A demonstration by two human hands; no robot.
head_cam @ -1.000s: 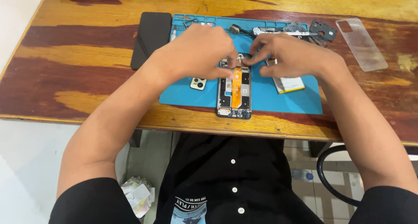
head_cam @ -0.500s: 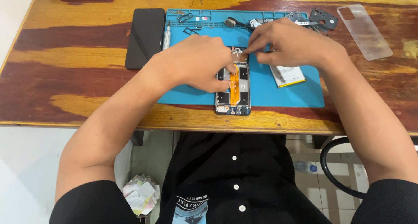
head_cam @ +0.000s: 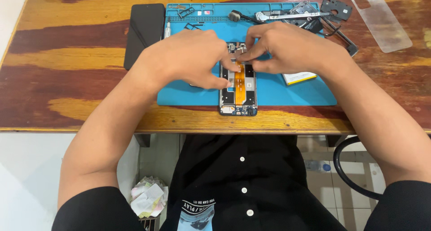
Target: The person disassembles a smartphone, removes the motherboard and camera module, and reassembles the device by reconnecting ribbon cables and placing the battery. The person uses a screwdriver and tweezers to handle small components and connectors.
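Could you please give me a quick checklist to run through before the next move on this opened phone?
1. Opened phone lies on the blue mat: ok, though its lower end overhangs the mat edge.
2. Left hand steadies the phone's left side: ok.
3. Right hand fingertips pinch at the top of the orange flex cable: ok.
4. Connector seated or free: cannot tell, fingers hide it.
5. Tweezers within reach on the mat: ok.
6. Loose screws accounted for: cannot tell.

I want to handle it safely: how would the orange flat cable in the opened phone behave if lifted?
The orange flat cable looks thin, so probably floppy and very light. It lies along the opened phone, seemingly attached, so pulling may tear it.
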